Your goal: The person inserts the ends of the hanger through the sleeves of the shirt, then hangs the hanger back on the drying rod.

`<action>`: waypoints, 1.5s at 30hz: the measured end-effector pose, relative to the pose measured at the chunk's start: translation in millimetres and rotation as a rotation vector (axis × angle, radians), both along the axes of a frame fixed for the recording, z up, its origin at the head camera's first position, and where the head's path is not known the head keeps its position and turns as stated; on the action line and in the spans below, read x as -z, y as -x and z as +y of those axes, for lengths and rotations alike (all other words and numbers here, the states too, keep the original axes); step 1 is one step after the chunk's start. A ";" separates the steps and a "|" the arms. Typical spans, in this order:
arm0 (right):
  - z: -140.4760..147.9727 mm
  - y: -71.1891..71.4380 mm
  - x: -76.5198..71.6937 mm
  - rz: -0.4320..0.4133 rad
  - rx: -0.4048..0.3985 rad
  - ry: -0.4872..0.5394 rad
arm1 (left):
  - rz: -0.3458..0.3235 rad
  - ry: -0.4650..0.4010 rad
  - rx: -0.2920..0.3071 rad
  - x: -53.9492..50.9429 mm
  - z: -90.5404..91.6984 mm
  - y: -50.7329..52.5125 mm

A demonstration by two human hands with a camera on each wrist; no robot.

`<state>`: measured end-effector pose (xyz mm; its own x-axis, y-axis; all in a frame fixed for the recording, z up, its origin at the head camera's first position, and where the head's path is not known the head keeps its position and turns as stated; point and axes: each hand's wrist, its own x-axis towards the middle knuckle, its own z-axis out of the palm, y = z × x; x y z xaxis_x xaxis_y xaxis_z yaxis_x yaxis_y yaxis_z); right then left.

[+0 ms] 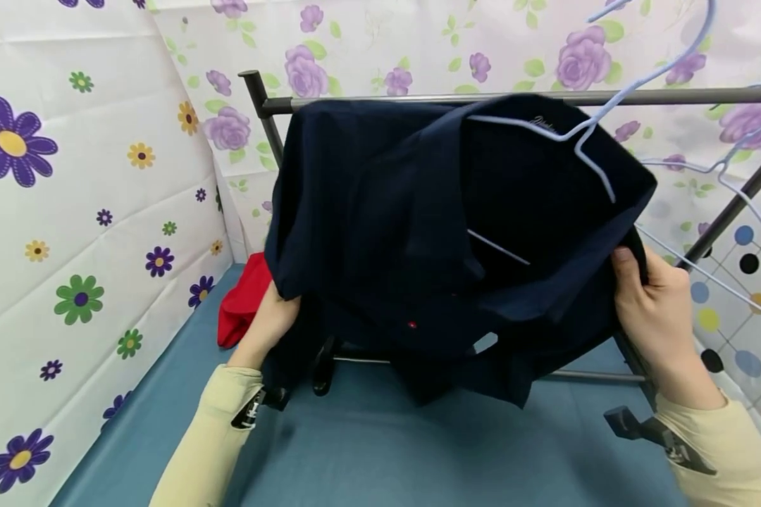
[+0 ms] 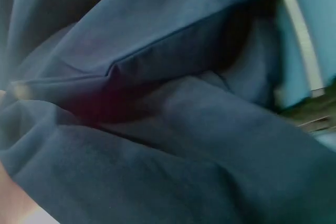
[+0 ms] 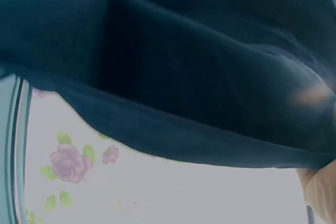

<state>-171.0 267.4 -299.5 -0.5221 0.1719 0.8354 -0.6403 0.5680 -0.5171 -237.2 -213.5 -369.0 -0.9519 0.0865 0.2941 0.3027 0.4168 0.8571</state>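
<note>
A dark navy jacket (image 1: 380,204) with an open neck and a small red mark on its front is spread between my hands. Inside its neck sits a light-blue hanger (image 1: 609,105), whose hook rises above the rail in view. At the jacket's left side my left hand (image 1: 277,320) grips the cloth, its fingers mostly hidden behind the fabric. My right hand (image 1: 653,303) pinches the right side, thumb in front. Dark folds of the jacket fill most of the left wrist view (image 2: 157,145) and the right wrist view (image 3: 173,77).
Behind the jacket stands a grey metal rack with a top rail (image 1: 672,97). Another light-blue hanger (image 1: 726,162) hangs at its right end. Red cloth (image 1: 244,299) lies at the left on the blue surface (image 1: 380,451). Flower-patterned sheets (image 1: 101,225) enclose the space.
</note>
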 end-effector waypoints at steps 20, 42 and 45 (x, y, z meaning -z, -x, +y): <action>8.1 -9.0 -14.9 -0.073 0.061 0.128 | 0.119 -0.244 -0.171 -93.6 -12.8 -41.5; 37.0 -5.9 19.5 -0.110 0.118 -0.178 | -0.240 0.358 0.179 40.6 -33.4 -21.3; 40.2 -6.5 24.2 -0.105 0.111 -0.202 | -0.284 0.417 0.221 51.7 -37.3 -26.7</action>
<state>-164.5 307.6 -323.7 -0.5950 0.0677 0.8009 -0.5173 0.7304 -0.4460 -210.5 -250.8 -420.6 -0.9348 0.3473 -0.0741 0.2020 0.6917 0.6934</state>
